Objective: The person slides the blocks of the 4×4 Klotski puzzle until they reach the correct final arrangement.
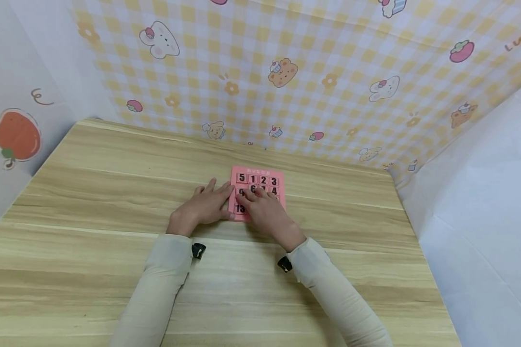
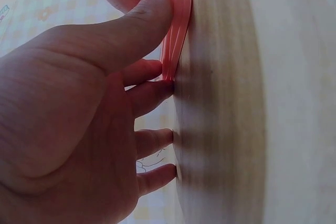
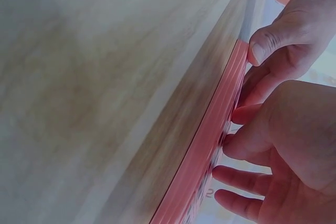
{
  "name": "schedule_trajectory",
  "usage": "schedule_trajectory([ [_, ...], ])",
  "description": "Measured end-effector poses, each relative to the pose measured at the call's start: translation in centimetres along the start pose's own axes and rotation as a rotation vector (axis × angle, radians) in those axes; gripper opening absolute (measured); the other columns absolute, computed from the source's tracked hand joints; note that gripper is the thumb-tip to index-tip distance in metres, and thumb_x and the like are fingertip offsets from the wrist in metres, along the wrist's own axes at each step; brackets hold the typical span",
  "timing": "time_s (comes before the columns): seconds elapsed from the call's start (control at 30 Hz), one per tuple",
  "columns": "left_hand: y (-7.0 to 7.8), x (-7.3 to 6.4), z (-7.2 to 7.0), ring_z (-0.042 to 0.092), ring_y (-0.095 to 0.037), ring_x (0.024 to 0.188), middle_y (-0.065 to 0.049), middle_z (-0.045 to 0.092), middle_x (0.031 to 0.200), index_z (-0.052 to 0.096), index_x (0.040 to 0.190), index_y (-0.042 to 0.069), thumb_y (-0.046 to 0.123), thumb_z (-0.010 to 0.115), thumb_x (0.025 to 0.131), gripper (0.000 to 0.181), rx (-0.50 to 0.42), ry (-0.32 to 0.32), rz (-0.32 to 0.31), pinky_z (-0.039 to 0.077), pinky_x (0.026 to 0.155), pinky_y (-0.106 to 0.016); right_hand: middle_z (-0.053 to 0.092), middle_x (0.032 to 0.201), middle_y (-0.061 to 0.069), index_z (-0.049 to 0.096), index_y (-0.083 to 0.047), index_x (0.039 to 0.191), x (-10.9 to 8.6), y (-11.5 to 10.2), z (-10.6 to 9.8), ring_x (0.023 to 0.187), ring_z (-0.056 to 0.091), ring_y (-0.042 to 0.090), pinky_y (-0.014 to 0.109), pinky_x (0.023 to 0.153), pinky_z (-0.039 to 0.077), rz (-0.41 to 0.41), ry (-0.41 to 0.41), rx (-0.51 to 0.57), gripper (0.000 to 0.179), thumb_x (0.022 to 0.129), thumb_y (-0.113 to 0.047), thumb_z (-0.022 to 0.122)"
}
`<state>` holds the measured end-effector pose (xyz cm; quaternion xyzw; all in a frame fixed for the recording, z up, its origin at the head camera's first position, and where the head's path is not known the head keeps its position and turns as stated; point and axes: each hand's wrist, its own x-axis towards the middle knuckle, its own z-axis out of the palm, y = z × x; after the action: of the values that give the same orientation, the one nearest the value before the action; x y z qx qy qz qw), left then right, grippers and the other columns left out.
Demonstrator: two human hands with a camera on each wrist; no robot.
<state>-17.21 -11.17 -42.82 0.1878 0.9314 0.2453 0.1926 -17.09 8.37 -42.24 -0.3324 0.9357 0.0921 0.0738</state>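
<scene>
A pink sliding number puzzle [image 1: 263, 180] lies flat on the table, with black numbers on its tiles. Its top row reads 5, 1, 2, 3; 6 and 4 show below, and 9 and 13 at the left. My left hand [image 1: 206, 205] is at its left side, fingers spread. In the left wrist view the thumb [image 2: 152, 11] presses the puzzle's edge, and other fingertips rest on the table. My right hand [image 1: 267, 212] lies over the lower right tiles, its fingertips on them near the 9. It hides several tiles.
The wood-grain table [image 1: 113, 193] reaches around the puzzle. A yellow checked cloth [image 1: 252, 96] with cartoon figures hangs behind it. White sheets stand at the left and right. Each wrist wears a small black device [image 1: 198, 250].
</scene>
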Motion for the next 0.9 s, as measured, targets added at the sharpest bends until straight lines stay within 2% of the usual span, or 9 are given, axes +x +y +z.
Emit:
schedule_trajectory([
  [0.3,0.0,0.1,0.1,0.0,-0.046,0.15,-0.015,0.017,0.164,0.023,0.157,0.005,0.039,0.065,0.094,0.083,0.001,0.004,0.007,0.008,0.12,-0.063,0.04,0.157,0.006,0.044,-0.022,0.151,-0.2,0.0,-0.1,0.139,0.044,0.033,0.052,0.111,0.04,-0.016,0.015,-0.018,0.045,0.106,-0.024,0.044],
  [0.5,0.0,0.1,0.0,-0.001,-0.045,0.151,-0.014,0.017,0.164,0.022,0.158,0.006,0.04,0.066,0.094,0.084,-0.006,-0.002,0.001,0.007,0.12,-0.063,0.046,0.153,0.006,0.049,-0.02,0.148,-0.2,-0.1,0.2,0.135,0.048,0.031,0.05,0.111,0.041,-0.05,0.05,-0.069,0.043,0.105,-0.023,0.047],
  [0.67,-0.1,0.0,0.0,-0.002,-0.044,0.151,-0.013,0.017,0.165,0.022,0.158,0.007,0.04,0.065,0.094,0.083,-0.01,-0.009,-0.002,0.006,0.12,-0.063,0.056,0.144,0.005,0.057,-0.02,0.141,0.2,-0.2,0.3,0.127,0.053,0.027,0.047,0.108,0.044,-0.072,0.102,-0.115,0.038,0.103,-0.02,0.053],
  [0.9,0.0,-0.1,-0.2,-0.001,-0.044,0.151,-0.013,0.018,0.164,0.022,0.158,0.008,0.041,0.065,0.094,0.083,-0.014,-0.008,-0.002,0.007,0.12,-0.063,0.068,0.127,0.004,0.068,-0.019,0.125,0.9,-0.2,0.0,0.118,0.057,0.024,0.045,0.107,0.047,-0.078,0.17,-0.105,0.028,0.098,-0.013,0.061],
])
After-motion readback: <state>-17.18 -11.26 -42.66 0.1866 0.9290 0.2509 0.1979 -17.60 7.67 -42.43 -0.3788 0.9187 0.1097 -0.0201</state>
